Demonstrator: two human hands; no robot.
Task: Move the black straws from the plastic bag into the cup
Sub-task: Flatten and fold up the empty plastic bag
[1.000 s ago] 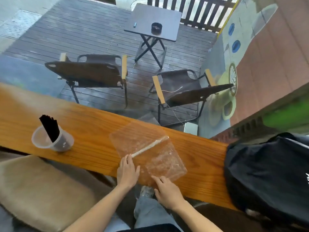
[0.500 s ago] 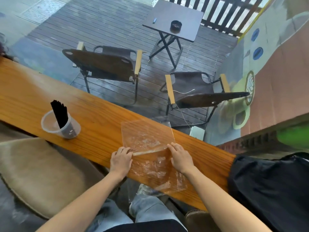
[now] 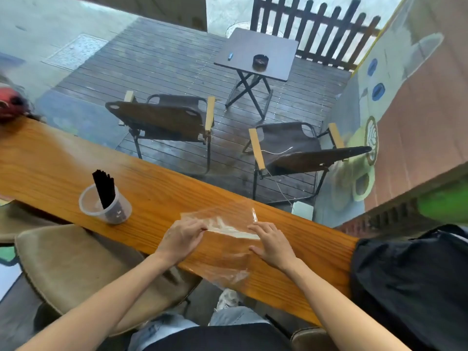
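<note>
Left hand (image 3: 181,240) pinched clear crumpled plastic bag (image 3: 229,224) on wooden table (image 3: 157,196), right hand (image 3: 273,243) pressed flat, black straws (image 3: 103,188) upright in clear plastic cup (image 3: 106,207) left

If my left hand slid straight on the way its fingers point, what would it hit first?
The left hand points right along the wooden counter, across the clear plastic bag it already touches. It would likely meet the right hand first, though depth is hard to judge.

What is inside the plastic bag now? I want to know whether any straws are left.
No black straws show through the clear plastic bag; they stand in the cup. Parts under both hands are hidden.
</note>
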